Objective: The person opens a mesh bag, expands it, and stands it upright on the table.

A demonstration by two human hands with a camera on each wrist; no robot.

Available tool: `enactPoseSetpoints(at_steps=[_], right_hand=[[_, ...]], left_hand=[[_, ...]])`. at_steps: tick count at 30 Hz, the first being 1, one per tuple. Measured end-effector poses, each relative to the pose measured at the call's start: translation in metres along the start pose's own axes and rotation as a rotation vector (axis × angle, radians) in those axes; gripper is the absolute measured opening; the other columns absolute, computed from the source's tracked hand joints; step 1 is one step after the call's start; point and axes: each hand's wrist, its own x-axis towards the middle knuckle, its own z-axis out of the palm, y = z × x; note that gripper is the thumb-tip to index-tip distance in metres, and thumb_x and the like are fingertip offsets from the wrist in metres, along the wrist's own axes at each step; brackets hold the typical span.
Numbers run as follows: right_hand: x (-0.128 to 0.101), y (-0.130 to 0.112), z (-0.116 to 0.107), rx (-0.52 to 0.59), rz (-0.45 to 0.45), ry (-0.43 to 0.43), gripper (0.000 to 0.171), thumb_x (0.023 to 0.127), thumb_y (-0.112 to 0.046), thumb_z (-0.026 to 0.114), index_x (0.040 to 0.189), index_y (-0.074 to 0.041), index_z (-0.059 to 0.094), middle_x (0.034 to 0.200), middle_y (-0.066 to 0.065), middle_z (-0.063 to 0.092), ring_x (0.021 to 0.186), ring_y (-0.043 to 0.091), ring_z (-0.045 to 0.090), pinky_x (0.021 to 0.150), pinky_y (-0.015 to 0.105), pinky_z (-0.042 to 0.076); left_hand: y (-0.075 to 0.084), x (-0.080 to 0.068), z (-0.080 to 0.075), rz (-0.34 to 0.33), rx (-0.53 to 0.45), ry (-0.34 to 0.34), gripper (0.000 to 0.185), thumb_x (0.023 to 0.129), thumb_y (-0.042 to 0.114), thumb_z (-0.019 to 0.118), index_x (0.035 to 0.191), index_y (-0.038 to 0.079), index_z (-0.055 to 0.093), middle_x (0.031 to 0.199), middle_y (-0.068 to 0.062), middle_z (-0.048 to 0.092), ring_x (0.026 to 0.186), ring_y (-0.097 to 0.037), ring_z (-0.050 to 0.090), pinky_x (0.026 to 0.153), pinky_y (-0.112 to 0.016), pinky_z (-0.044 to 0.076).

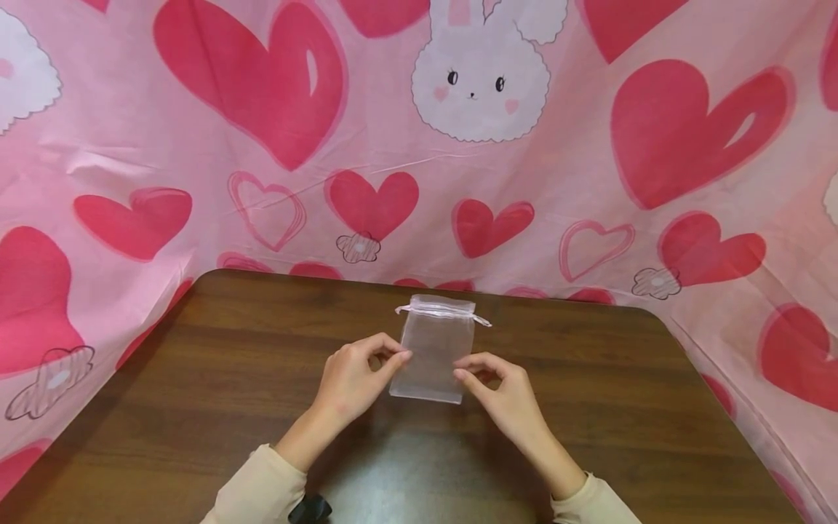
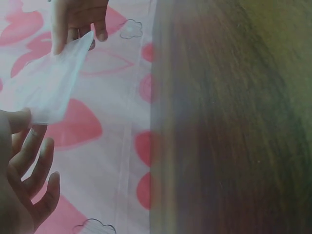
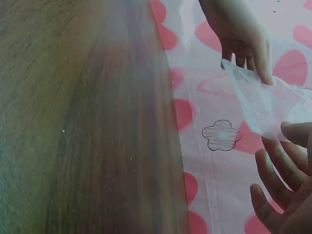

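Observation:
A small sheer white drawstring pouch (image 1: 433, 348) is held just above the brown table (image 1: 196, 378), its ribbon-tied mouth (image 1: 441, 311) pointing away from me. My left hand (image 1: 401, 358) pinches its left edge between thumb and forefinger. My right hand (image 1: 460, 375) pinches the lower right edge the same way. In the left wrist view the pouch (image 2: 48, 83) hangs between my left hand (image 2: 22, 126) below and the right hand (image 2: 78, 22) above. In the right wrist view the pouch (image 3: 263, 102) spans from my right hand (image 3: 287, 134) to the left hand (image 3: 241, 36).
A pink cloth (image 1: 458, 182) printed with red hearts and a white bunny hangs behind and around the table. The table's far edge (image 1: 556, 300) lies just beyond the pouch. A dark strap (image 1: 310, 508) shows at my left sleeve.

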Motion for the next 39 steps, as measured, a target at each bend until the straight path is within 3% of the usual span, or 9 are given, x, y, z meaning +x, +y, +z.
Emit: enactPoseSetpoints(at_steps=[9, 17, 27, 39], right_hand=[[-0.001, -0.002, 0.002, 0.034, 0.058, 0.070, 0.004, 0.086, -0.013, 0.078, 0.088, -0.012, 0.075, 0.074, -0.007, 0.070, 0.069, 0.012, 0.062, 0.066, 0.026, 0.049], [0.000, -0.008, 0.000, 0.089, 0.107, 0.116, 0.009, 0.087, -0.013, 0.077, 0.092, -0.006, 0.074, 0.073, 0.000, 0.071, 0.068, 0.012, 0.062, 0.064, 0.024, 0.047], [-0.003, -0.015, -0.002, 0.149, 0.162, 0.050, 0.011, 0.088, -0.016, 0.077, 0.093, -0.007, 0.075, 0.080, 0.002, 0.072, 0.073, 0.014, 0.067, 0.066, 0.025, 0.050], [0.001, -0.020, -0.006, 0.208, 0.156, 0.100, 0.010, 0.087, -0.009, 0.076, 0.092, -0.001, 0.073, 0.076, 0.006, 0.071, 0.073, 0.013, 0.068, 0.067, 0.023, 0.052]], left_hand=[[0.000, -0.003, -0.001, -0.009, -0.028, -0.033, 0.007, 0.086, 0.031, 0.078, 0.090, 0.029, 0.072, 0.074, 0.024, 0.065, 0.065, 0.002, 0.057, 0.065, -0.031, 0.044], [-0.001, -0.007, 0.000, 0.004, -0.001, -0.058, 0.009, 0.085, 0.034, 0.079, 0.088, 0.035, 0.071, 0.075, 0.026, 0.064, 0.063, 0.004, 0.054, 0.063, -0.028, 0.043], [0.002, -0.007, -0.001, -0.046, -0.053, -0.021, 0.009, 0.084, 0.031, 0.080, 0.086, 0.031, 0.071, 0.070, 0.023, 0.063, 0.063, -0.001, 0.057, 0.060, -0.029, 0.044], [-0.007, -0.011, -0.003, 0.019, -0.004, -0.035, 0.006, 0.088, 0.030, 0.077, 0.092, 0.030, 0.073, 0.078, 0.026, 0.062, 0.070, -0.003, 0.058, 0.066, -0.029, 0.045]])
